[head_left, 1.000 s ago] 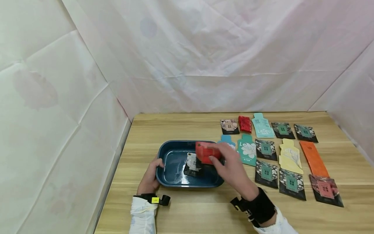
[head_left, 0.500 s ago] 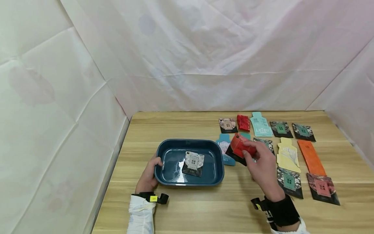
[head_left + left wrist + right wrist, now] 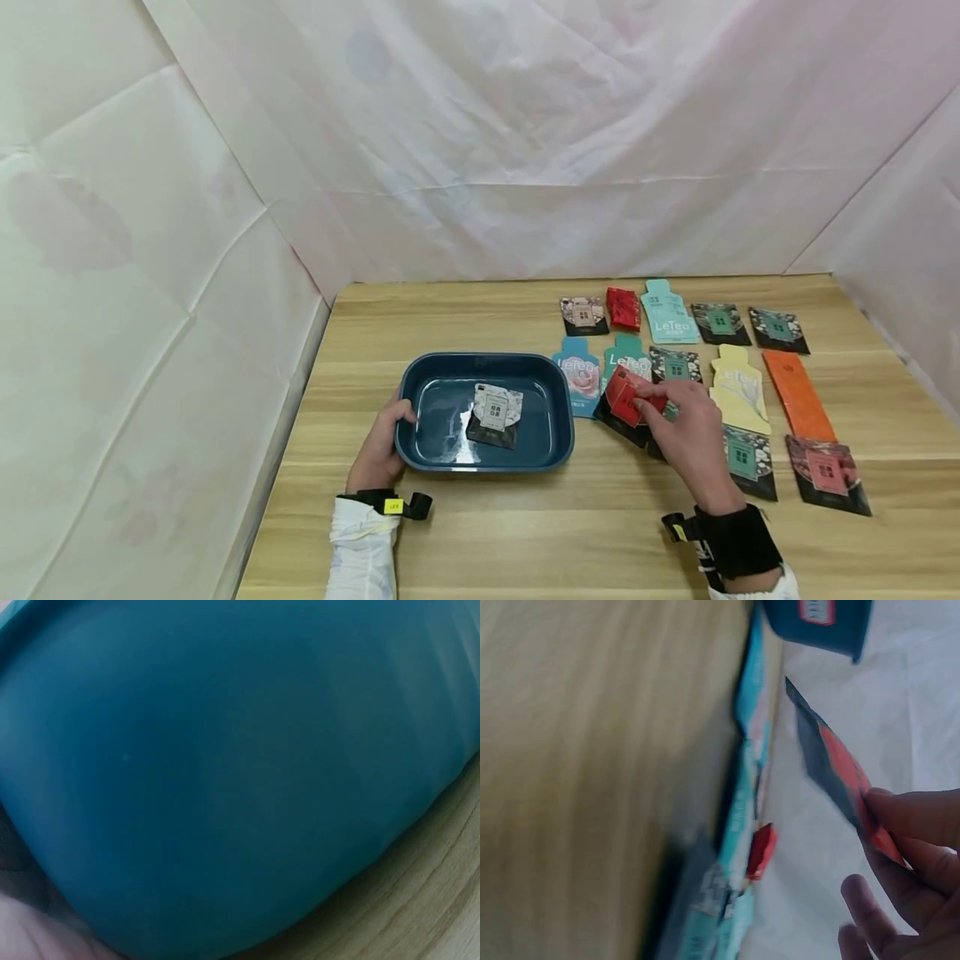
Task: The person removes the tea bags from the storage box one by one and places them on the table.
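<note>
A dark blue rectangular tray (image 3: 442,457) sits left of centre in the head view, with one white-and-black sachet (image 3: 495,415) lying in it. My left hand (image 3: 381,442) grips the tray's left end, thumb over the rim. In the left wrist view the tray's outer wall (image 3: 240,780) fills most of the picture. My right hand (image 3: 686,429) pinches a red-and-black sachet (image 3: 628,404) between thumb and fingers, tilted above the laid-out packets. The right wrist view shows this sachet (image 3: 840,765) held up off the table, seen nearly edge-on.
Several packets lie in rows at the right: a blue bottle-shaped one (image 3: 577,379), a yellow one (image 3: 738,387), an orange strip (image 3: 798,396), a small red one (image 3: 623,309) and black floral sachets such as this one (image 3: 828,475). White cloth (image 3: 525,150) hangs behind the wooden table (image 3: 510,542).
My right hand has carried the red-and-black sachet from over the tray rightward to above the packets, uncovering the white-and-black sachet. My left hand stays on the tray.
</note>
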